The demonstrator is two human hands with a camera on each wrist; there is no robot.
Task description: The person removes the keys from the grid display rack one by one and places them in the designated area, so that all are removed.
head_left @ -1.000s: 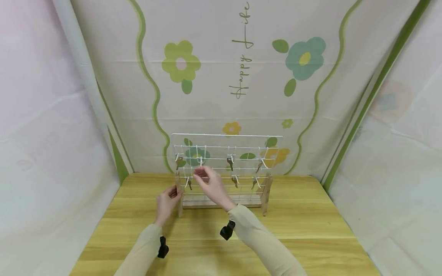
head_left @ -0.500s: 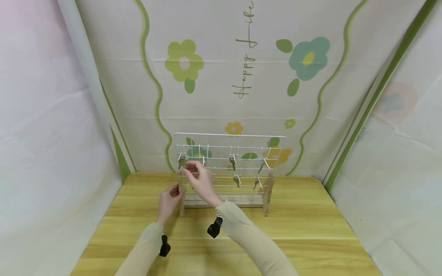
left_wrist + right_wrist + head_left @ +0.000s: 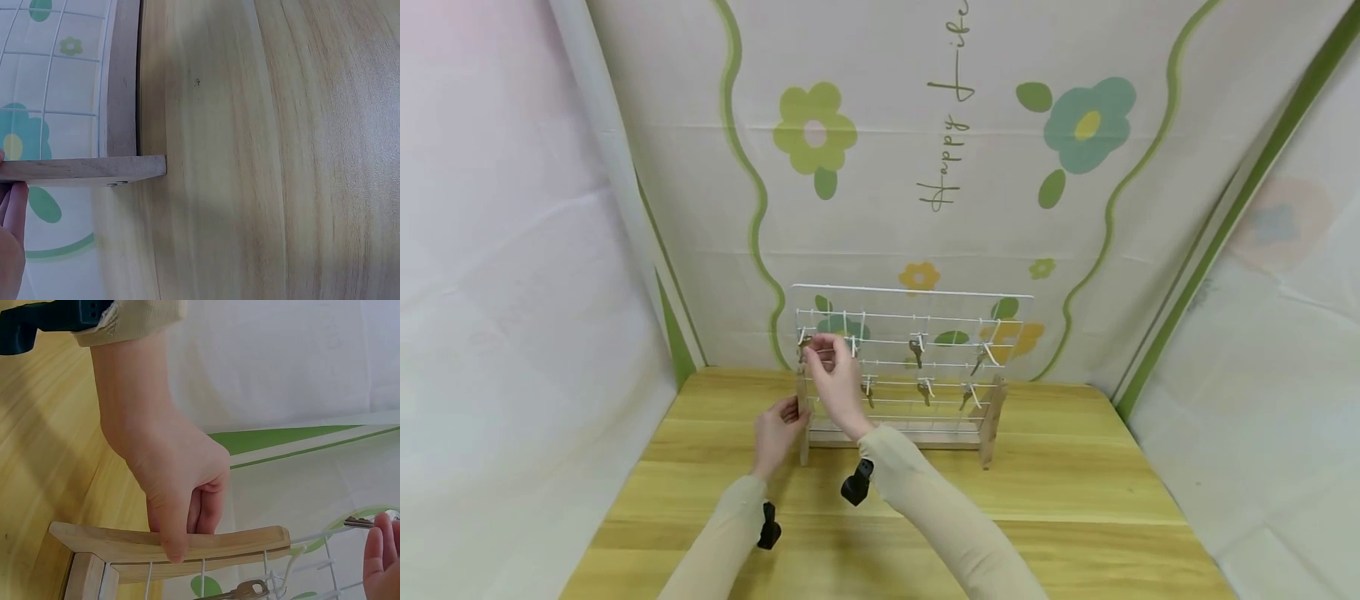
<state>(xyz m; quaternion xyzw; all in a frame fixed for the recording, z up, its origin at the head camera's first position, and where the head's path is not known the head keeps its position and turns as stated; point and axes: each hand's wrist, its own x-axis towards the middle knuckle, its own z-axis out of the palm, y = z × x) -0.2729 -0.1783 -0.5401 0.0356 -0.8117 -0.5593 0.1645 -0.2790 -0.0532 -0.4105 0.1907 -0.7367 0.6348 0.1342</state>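
Observation:
My left hand (image 3: 778, 429) grips the left wooden upright (image 3: 803, 417) of a white wire rack (image 3: 917, 292). The right wrist view shows that thumb over the upright's (image 3: 231, 542) edge, with the fingers behind. At the rack's upper left, my right hand (image 3: 837, 375) has thumb and fingertips on a small metal key (image 3: 359, 522), seemingly pinching it; the hand partly hides it in the head view. Other keys hang from white hooks: one in the upper middle (image 3: 916, 350), another at the upper right (image 3: 979, 358), and several on the lower row, such as this key (image 3: 924, 393).
The rack stands on a yellowish wooden table (image 3: 1060, 500), its wooden base bar (image 3: 917, 438) across the bottom. Behind it hangs a flower-print cloth (image 3: 880, 208), with pale cloth walls at both sides. An upper hook (image 3: 853, 343) beside my right hand shows no key.
My right hand has moved left and slightly up, from the second upper hook to the key at the upper left. My left hand keeps its grip on the upright. The head view has shifted slightly.

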